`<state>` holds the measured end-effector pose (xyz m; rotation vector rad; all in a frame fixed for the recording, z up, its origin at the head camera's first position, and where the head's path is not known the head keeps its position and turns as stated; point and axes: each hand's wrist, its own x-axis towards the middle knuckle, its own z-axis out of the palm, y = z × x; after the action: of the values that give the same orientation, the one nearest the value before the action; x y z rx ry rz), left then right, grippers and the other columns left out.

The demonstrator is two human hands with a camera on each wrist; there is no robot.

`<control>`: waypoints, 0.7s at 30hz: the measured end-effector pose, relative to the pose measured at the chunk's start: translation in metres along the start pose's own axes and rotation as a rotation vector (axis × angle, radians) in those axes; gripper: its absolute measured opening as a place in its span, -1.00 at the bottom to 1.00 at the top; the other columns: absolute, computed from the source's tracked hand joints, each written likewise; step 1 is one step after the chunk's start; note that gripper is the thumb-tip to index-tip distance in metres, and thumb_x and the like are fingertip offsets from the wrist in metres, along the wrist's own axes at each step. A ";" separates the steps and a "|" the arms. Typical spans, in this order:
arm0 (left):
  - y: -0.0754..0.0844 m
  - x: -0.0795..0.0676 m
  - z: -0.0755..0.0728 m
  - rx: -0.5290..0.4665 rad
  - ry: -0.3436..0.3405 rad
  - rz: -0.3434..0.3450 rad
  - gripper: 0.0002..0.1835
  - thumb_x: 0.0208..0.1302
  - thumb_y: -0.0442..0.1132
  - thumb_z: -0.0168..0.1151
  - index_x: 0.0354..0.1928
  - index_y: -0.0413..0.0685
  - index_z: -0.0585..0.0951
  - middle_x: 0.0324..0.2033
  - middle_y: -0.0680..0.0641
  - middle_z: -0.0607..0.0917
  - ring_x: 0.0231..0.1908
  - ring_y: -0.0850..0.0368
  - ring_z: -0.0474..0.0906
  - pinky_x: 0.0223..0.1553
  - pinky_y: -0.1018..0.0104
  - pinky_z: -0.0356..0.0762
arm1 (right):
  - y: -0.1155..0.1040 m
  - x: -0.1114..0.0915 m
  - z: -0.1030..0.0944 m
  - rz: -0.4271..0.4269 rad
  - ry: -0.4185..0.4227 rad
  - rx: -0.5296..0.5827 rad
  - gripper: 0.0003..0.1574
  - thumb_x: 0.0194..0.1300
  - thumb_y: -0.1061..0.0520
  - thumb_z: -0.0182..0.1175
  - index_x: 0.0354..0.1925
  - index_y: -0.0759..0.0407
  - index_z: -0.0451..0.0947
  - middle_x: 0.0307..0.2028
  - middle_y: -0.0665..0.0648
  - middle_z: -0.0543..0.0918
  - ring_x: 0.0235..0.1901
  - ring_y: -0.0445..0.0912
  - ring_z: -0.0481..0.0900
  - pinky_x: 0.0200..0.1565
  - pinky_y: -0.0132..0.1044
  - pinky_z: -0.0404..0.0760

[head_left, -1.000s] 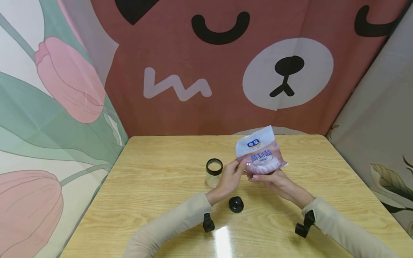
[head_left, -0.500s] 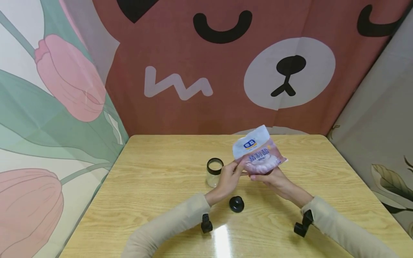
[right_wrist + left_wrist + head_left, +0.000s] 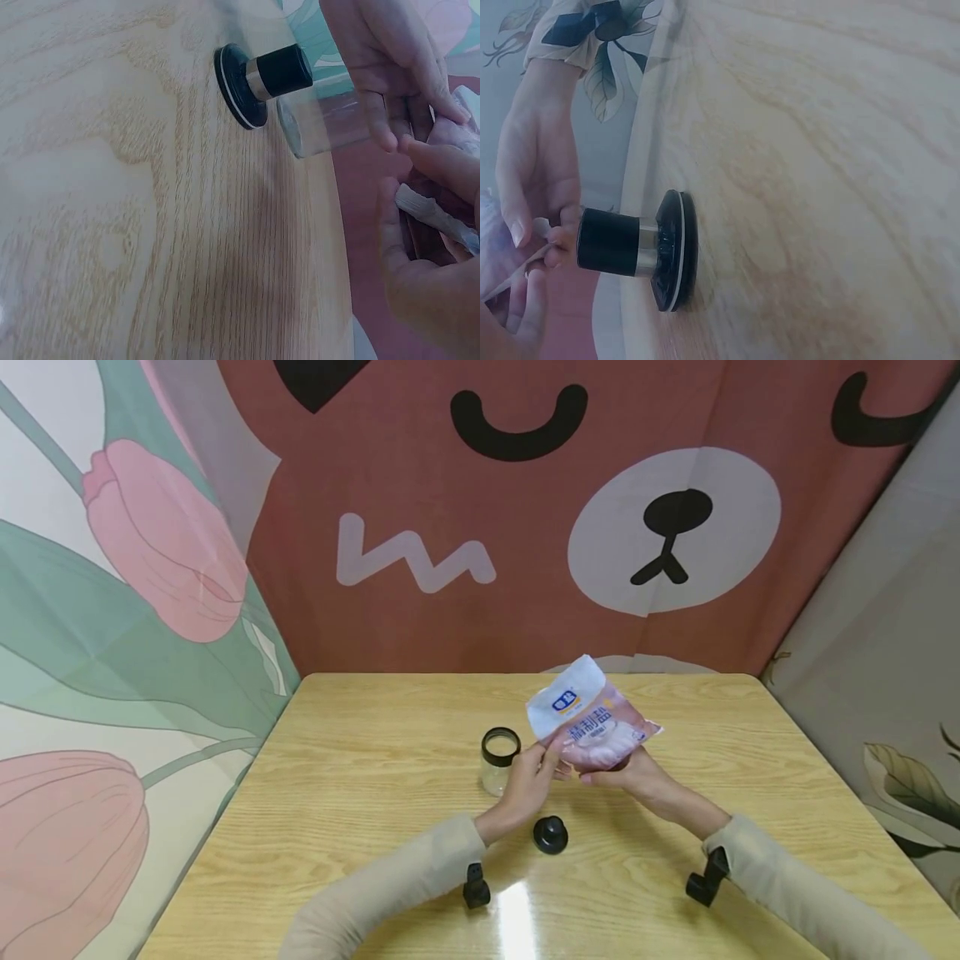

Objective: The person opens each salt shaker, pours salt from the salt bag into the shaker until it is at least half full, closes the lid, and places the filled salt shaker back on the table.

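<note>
Both hands hold a pink and white bag of salt (image 3: 592, 722) up above the table, its printed front toward the head camera and its white end tilted to the upper left. The left hand (image 3: 528, 781) pinches the bag's lower left edge, thumb on the front. At the lower right, the right hand (image 3: 645, 781) grips the bag from below, its fingers partly hidden behind it. A crumpled pale edge of the bag (image 3: 431, 214) shows by the right hand in the right wrist view. Just left of the left hand stands a lidless glass jar (image 3: 496, 777) with a black rim.
A black knobbed lid (image 3: 551, 835) lies on the wooden table (image 3: 360, 777) in front of the jar, knob upward. Printed cloths (image 3: 420, 627) hang behind and at both sides of the table.
The bag has turned counter-clockwise, its white end swinging left and slightly lower toward the jar. The hands stay nearly in place, the left one shifting slightly left. Jar and lid have not moved.
</note>
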<state>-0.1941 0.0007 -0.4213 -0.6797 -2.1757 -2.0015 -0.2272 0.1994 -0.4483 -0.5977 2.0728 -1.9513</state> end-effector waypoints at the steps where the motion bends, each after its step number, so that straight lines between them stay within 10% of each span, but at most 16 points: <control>1: 0.000 0.000 0.000 0.015 0.004 -0.007 -0.65 0.38 -0.26 -0.20 -0.17 -0.47 0.48 -0.51 -0.38 0.57 -0.49 -0.23 0.56 -0.44 0.25 0.58 | 0.000 0.000 0.000 -0.011 -0.008 -0.005 -0.20 -0.03 0.41 0.27 0.15 0.12 0.17 -0.01 0.23 0.43 -0.15 -0.02 0.50 -0.16 -0.19 0.53; 6: 0.002 -0.002 0.003 0.063 0.028 -0.055 -0.60 0.40 -0.21 -0.23 -0.38 -0.43 0.48 -0.63 -0.29 0.55 -0.61 -0.23 0.53 -0.62 0.40 0.53 | -0.002 0.002 -0.001 -0.069 -0.034 -0.027 -0.19 -0.03 0.43 0.26 0.17 0.13 0.18 -0.01 0.24 0.45 -0.13 0.00 0.50 -0.18 -0.20 0.54; 15: -0.001 -0.005 0.003 -0.036 -0.014 -0.112 -0.53 0.43 -0.21 -0.40 -0.28 -0.52 0.41 -0.43 -0.45 0.53 -0.51 -0.34 0.50 -0.48 -0.02 0.53 | -0.004 0.003 0.001 -0.060 0.000 -0.062 -0.21 -0.06 0.40 0.30 0.13 0.14 0.21 -0.01 0.22 0.45 -0.14 -0.04 0.48 -0.17 -0.24 0.53; 21: -0.003 -0.006 0.001 -0.020 -0.036 -0.103 -0.50 0.44 -0.21 -0.44 -0.27 -0.53 0.43 -0.41 -0.44 0.55 -0.44 -0.29 0.54 -0.42 0.21 0.57 | -0.006 0.004 0.005 -0.023 0.028 -0.074 -0.21 -0.07 0.35 0.33 0.12 0.13 0.22 -0.02 0.20 0.45 -0.12 -0.03 0.46 -0.17 -0.23 0.52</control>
<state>-0.1902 0.0002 -0.4266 -0.6222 -2.2584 -2.0785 -0.2282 0.1928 -0.4419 -0.6158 2.1728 -1.9128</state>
